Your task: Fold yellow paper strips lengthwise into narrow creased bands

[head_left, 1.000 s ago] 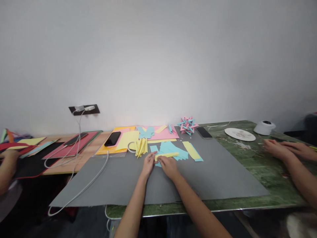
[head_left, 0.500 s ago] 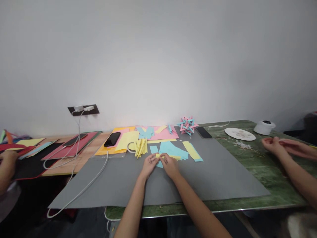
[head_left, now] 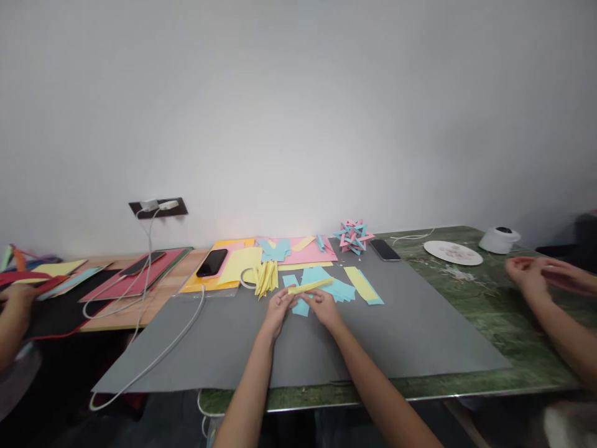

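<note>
Between my two hands I hold a narrow folded yellow paper strip (head_left: pixel 311 285), slanting up to the right above the grey sheet. My left hand (head_left: pixel 280 306) pinches its left end. The fingers of my right hand (head_left: pixel 323 306) are closed on it from below, nearer the middle. Just behind lie several loose blue paper pieces (head_left: pixel 342 290). To the left stands a bundle of folded yellow strips (head_left: pixel 267 279) beside a white ring (head_left: pixel 247 278). A yellow strip on a blue one (head_left: pixel 364 285) lies to the right.
A pink and blue folded-paper star (head_left: pixel 354 236) sits at the back near a phone (head_left: pixel 384 250). Another phone (head_left: pixel 212 262) lies on coloured paper. A white cable (head_left: pixel 177 339) crosses the grey sheet's left side. Other people's hands (head_left: pixel 532 274) work at right and far left.
The yellow strip has tilted, its right end rising, and more of it shows between my hands. The person's hands at the right have shifted slightly right.
</note>
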A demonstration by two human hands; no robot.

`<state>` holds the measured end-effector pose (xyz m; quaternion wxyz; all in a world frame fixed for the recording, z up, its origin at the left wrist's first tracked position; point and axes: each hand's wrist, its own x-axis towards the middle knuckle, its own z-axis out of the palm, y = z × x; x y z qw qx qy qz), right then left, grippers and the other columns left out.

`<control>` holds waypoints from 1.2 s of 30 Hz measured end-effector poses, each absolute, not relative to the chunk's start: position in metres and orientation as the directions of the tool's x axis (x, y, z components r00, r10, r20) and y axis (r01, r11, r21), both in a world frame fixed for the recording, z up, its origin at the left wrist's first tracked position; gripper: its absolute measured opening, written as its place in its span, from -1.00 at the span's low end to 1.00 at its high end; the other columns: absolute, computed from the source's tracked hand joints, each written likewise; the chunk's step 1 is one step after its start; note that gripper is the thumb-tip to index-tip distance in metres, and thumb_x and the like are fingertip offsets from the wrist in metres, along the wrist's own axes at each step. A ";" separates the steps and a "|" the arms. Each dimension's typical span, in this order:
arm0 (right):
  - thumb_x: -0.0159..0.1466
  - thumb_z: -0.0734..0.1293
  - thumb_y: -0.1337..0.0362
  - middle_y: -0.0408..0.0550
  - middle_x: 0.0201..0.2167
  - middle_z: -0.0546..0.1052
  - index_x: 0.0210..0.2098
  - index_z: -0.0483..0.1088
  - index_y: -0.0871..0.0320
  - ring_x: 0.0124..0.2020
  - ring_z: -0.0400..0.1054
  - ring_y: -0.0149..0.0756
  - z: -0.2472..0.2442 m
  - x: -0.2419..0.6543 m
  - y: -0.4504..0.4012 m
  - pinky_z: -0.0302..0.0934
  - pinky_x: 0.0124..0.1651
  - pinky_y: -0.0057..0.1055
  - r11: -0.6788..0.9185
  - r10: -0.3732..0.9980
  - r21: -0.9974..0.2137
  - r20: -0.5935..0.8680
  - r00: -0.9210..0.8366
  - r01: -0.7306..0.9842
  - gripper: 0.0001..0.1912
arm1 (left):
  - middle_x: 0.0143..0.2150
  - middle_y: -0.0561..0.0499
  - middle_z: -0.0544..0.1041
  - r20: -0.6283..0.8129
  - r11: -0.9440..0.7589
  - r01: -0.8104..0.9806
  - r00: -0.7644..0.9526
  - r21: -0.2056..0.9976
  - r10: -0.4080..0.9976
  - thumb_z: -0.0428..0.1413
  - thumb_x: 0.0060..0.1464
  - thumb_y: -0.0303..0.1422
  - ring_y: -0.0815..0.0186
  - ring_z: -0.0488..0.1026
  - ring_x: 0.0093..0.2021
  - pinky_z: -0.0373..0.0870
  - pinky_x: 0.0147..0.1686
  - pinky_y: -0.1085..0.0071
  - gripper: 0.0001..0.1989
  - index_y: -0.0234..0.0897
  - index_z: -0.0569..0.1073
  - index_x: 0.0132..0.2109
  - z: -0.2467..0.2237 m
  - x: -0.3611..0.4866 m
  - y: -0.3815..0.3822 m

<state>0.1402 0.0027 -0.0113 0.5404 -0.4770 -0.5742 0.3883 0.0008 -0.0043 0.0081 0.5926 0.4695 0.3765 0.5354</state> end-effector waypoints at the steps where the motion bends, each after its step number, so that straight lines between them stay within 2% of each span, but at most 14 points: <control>1: -0.09 0.27 0.02 -0.33 -0.87 0.10 -0.48 0.35 0.22 -0.80 -0.06 -0.54 -0.011 0.142 0.004 -0.15 -0.71 -0.57 0.221 0.974 -0.974 0.223 0.045 0.044 -0.64 | -0.16 -0.17 0.44 0.051 -0.006 -0.271 0.158 0.962 0.986 0.10 -0.18 -0.30 0.18 0.33 -0.11 0.24 -0.17 0.34 -0.57 -0.34 0.32 -0.09 0.009 0.001 -0.005; 4: -0.11 0.29 0.04 -0.35 -0.84 0.09 -0.52 0.30 0.21 -0.79 -0.12 -0.58 -0.012 0.145 0.007 -0.21 -0.72 -0.57 0.188 0.980 -0.973 0.178 0.082 -0.133 -0.66 | -0.16 -0.17 0.44 0.036 0.003 -0.231 0.163 0.973 0.986 0.11 -0.19 -0.29 0.17 0.34 -0.12 0.26 -0.20 0.36 -0.60 -0.34 0.36 -0.14 0.010 0.003 -0.006; 8: -0.12 0.31 0.07 -0.34 -0.81 0.11 -0.56 0.26 0.21 -0.77 -0.11 -0.58 -0.012 0.145 0.006 -0.21 -0.70 -0.58 0.197 0.976 -0.958 0.173 0.129 -0.206 -0.69 | -0.20 -0.18 0.47 0.041 -0.015 -0.174 0.145 0.985 0.989 0.10 -0.19 -0.27 0.17 0.38 -0.17 0.29 -0.28 0.38 -0.64 -0.36 0.38 -0.19 0.009 0.007 -0.006; 11: -0.13 0.32 0.08 -0.34 -0.81 0.10 -0.63 0.21 0.19 -0.77 -0.10 -0.58 -0.011 0.145 0.005 -0.19 -0.69 -0.57 0.216 0.971 -0.959 0.192 0.140 -0.184 -0.70 | -0.25 -0.18 0.49 0.047 -0.029 -0.149 0.121 0.988 0.992 0.09 -0.18 -0.25 0.16 0.39 -0.20 0.31 -0.34 0.40 -0.65 -0.39 0.38 -0.22 0.008 0.007 -0.006; 16: -0.09 0.29 0.08 -0.30 -0.85 0.11 -0.79 0.10 0.19 -0.76 -0.05 -0.57 -0.010 0.147 0.004 -0.14 -0.66 -0.56 0.216 0.976 -0.975 0.215 0.015 -0.059 -0.62 | -0.24 -0.17 0.49 0.055 -0.035 -0.135 0.151 0.990 0.987 0.09 -0.17 -0.26 0.18 0.40 -0.21 0.31 -0.38 0.44 -0.66 -0.39 0.38 -0.23 0.008 0.006 -0.006; 23: -0.08 0.27 0.06 -0.31 -0.83 0.10 -0.65 0.28 0.25 -0.76 -0.09 -0.58 -0.015 0.148 0.007 -0.20 -0.69 -0.57 0.186 0.983 -0.978 0.186 0.005 -0.100 -0.67 | -0.28 -0.17 0.50 0.048 -0.033 -0.133 0.108 0.990 0.993 0.13 -0.23 -0.29 0.20 0.43 -0.27 0.32 -0.37 0.42 -0.63 -0.39 0.39 -0.21 0.006 0.008 -0.004; 29: -0.08 0.27 0.06 -0.33 -0.83 0.04 -0.66 0.27 0.25 -0.76 -0.13 -0.59 -0.017 0.147 0.009 -0.23 -0.69 -0.57 0.192 0.981 -0.975 0.194 -0.001 -0.107 -0.67 | -0.37 -0.16 0.53 0.073 -0.062 -0.156 0.064 0.986 0.995 0.18 -0.30 -0.32 0.23 0.46 -0.36 0.33 -0.32 0.39 -0.58 -0.41 0.39 -0.21 0.003 0.008 -0.004; 33: -0.10 0.27 0.04 -0.33 -0.84 0.03 -0.71 0.23 0.24 -0.77 -0.14 -0.59 -0.014 0.147 0.006 -0.24 -0.70 -0.57 0.190 0.981 -0.979 0.191 -0.017 -0.081 -0.65 | -0.48 -0.13 0.53 0.062 -0.062 -0.162 -0.005 0.985 0.998 0.21 -0.37 -0.32 0.25 0.47 -0.46 0.36 -0.38 0.38 -0.60 -0.44 0.41 -0.28 0.003 0.008 -0.004; 36: -0.11 0.27 0.02 -0.32 -0.84 0.04 -0.70 0.23 0.23 -0.77 -0.13 -0.59 -0.013 0.146 0.005 -0.23 -0.71 -0.57 0.165 0.986 -0.985 0.165 -0.011 -0.057 -0.64 | -0.54 -0.10 0.53 0.053 -0.056 -0.173 -0.017 0.983 0.998 0.20 -0.35 -0.33 0.27 0.46 -0.50 0.37 -0.40 0.38 -0.53 -0.44 0.38 -0.20 0.004 0.009 -0.005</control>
